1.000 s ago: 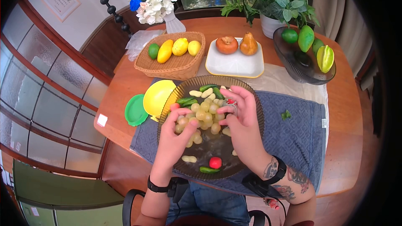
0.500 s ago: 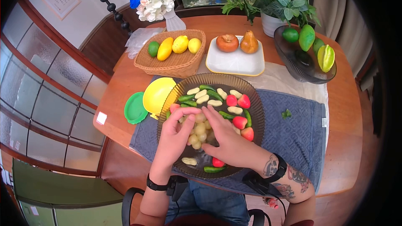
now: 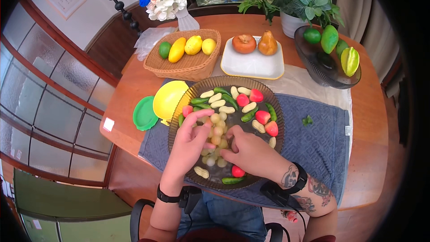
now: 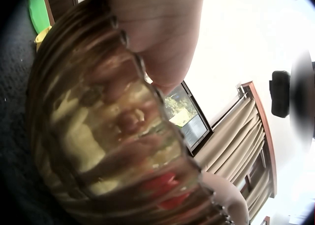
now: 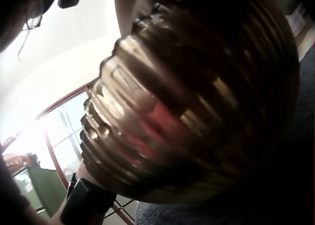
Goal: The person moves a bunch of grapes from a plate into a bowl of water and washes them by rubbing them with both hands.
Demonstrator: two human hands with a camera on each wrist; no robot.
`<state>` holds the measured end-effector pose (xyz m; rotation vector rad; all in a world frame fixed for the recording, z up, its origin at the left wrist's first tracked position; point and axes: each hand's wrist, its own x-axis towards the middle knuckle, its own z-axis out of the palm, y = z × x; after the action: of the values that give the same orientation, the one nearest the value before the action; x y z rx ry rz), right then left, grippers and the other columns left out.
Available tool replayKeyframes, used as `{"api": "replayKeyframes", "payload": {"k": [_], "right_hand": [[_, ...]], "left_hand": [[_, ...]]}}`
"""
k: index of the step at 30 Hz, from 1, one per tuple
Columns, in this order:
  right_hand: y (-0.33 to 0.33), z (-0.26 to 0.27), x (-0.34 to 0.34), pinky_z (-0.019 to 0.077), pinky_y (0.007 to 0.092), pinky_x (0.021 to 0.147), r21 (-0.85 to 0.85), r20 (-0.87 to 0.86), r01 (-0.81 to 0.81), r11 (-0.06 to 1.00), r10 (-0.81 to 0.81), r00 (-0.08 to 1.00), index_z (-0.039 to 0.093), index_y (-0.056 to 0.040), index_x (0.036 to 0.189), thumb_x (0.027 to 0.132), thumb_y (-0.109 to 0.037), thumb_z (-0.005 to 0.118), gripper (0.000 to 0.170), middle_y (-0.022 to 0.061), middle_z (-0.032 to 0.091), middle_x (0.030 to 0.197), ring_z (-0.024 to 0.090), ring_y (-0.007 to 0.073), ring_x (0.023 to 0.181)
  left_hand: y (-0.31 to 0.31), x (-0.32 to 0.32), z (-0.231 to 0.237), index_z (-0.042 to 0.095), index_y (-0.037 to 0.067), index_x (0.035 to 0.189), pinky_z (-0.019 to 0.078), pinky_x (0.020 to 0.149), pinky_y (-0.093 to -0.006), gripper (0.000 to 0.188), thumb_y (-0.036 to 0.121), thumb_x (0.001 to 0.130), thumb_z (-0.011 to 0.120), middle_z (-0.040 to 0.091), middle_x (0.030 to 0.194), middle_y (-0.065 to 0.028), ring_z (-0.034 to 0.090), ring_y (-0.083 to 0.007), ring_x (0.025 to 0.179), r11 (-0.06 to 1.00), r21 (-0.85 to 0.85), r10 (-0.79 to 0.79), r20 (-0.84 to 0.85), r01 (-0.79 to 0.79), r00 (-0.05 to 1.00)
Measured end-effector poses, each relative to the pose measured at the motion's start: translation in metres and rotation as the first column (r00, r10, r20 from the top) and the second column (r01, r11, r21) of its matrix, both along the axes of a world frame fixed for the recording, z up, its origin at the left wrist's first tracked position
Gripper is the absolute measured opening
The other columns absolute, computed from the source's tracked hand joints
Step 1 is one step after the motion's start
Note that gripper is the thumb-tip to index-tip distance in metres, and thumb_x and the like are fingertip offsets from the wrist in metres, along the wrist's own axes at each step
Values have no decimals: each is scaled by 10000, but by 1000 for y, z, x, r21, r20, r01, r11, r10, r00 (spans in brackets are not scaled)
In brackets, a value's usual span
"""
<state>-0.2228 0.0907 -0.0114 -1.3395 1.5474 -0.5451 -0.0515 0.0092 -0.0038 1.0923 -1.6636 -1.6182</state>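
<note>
In the head view, a bunch of pale green grapes (image 3: 218,130) sits in a large ribbed amber-glass bowl (image 3: 279,123), between both hands. My left hand (image 3: 188,141) holds the bunch from the left, forefinger and thumb on the grapes. From the other side my right hand (image 3: 251,152) grips it with bent fingers and thumb, fingertips partly hidden. Around the bunch lie peanuts in shells (image 3: 226,110), small green peppers (image 3: 233,180) and small red fruits (image 3: 262,116). Both wrist views mostly show the bowl's ribbed side (image 4: 98,136), with blurred shapes through the glass.
A yellow bowl (image 3: 168,101) and green lid (image 3: 145,113) stand left on a blue towel (image 3: 313,148). Behind are a wicker basket (image 3: 197,67) of fruit, a white tray (image 3: 251,69) with two brown-orange fruits, and a dark glass bowl (image 3: 320,74) holding green fruits.
The grapes, held higher over the bowl's middle a second ago, now sit lower and upright. The right hand came down from the far side, flattened over them, then bent its fingers onto them.
</note>
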Motion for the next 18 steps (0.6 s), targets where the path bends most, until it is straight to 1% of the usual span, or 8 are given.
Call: {"api": "replayKeyframes", "payload": {"k": [1, 3, 5, 8, 9, 12, 14, 18], "right_hand": [[2, -15, 0, 489, 464, 902, -153, 0, 23, 988, -23, 1000, 448, 55, 1201, 879, -197, 676, 468, 252, 557, 1179, 570, 415, 1134], [1, -27, 1, 478, 474, 906, -303, 5, 45, 952, -46, 999, 453, 50, 1168, 883, -190, 666, 429, 269, 543, 1208, 562, 421, 1140], [0, -29, 2, 485, 399, 925, -444, -1, 131, 886, -147, 989, 426, 57, 1293, 896, -156, 663, 510, 246, 542, 1253, 597, 341, 1089], [-1, -24, 6, 446, 434, 1035, -416, 178, 129, 900, -58, 982, 294, 103, 1401, 884, -184, 672, 702, 345, 413, 1398, 515, 428, 1257], [0, -24, 7, 446, 434, 1035, -416, 179, 129, 900, -58, 982, 294, 103, 1401, 884, -184, 672, 702, 345, 413, 1398, 515, 428, 1257], [4, -18, 6, 458, 411, 1042, -390, 192, 59, 919, 18, 981, 149, 112, 1472, 874, -174, 688, 854, 354, 474, 1356, 556, 416, 1233], [3, -8, 0, 508, 389, 915, -133, 148, -89, 987, 108, 983, 63, 74, 1513, 860, -191, 719, 963, 287, 610, 1183, 654, 350, 1064], [1, -4, 1, 533, 381, 839, -40, 52, -97, 994, 99, 994, 135, 58, 1489, 870, -174, 699, 869, 258, 655, 1085, 689, 339, 955]], "left_hand": [[0, -1, 2, 582, 97, 1324, 589, 707, -235, 306, 136, 1025, 530, 522, 1348, -69, 618, -96, 1019, 1000, -1, -2, 0, 2, 1000], [1, -3, 4, 528, 94, 1361, 574, 719, -240, 334, 161, 1034, 539, 661, 1029, -36, 631, -74, 912, 1000, 16, -17, 34, 16, 999], [0, -2, 3, 522, 97, 1371, 576, 729, -243, 339, 161, 1038, 530, 662, 1047, -39, 633, -81, 928, 1000, 9, -29, 43, 29, 999], [0, -1, 1, 533, 92, 1371, 586, 725, -238, 338, 146, 1038, 516, 620, 1198, -49, 647, -98, 966, 999, 6, -36, 26, 35, 999], [1, -1, 1, 550, 84, 1362, 594, 712, -231, 334, 130, 1034, 510, 576, 1331, -55, 659, -110, 987, 1000, 9, -29, -1, 29, 1000], [3, -3, 8, 548, 74, 1364, 591, 724, -239, 338, 104, 1032, 490, 551, 1391, -56, 654, -119, 1040, 998, 37, -59, -25, 60, 998], [2, 0, 6, 551, 70, 1362, 583, 774, -257, 338, 94, 1032, 483, 536, 1416, -61, 634, -131, 1098, 999, 1, -44, -34, 44, 998], [-7, 2, -12, 563, 92, 1345, 514, 943, -295, 316, 82, 1040, 480, 535, 1411, -82, 591, -177, 1197, 973, -224, -62, -51, 49, 997]]}}
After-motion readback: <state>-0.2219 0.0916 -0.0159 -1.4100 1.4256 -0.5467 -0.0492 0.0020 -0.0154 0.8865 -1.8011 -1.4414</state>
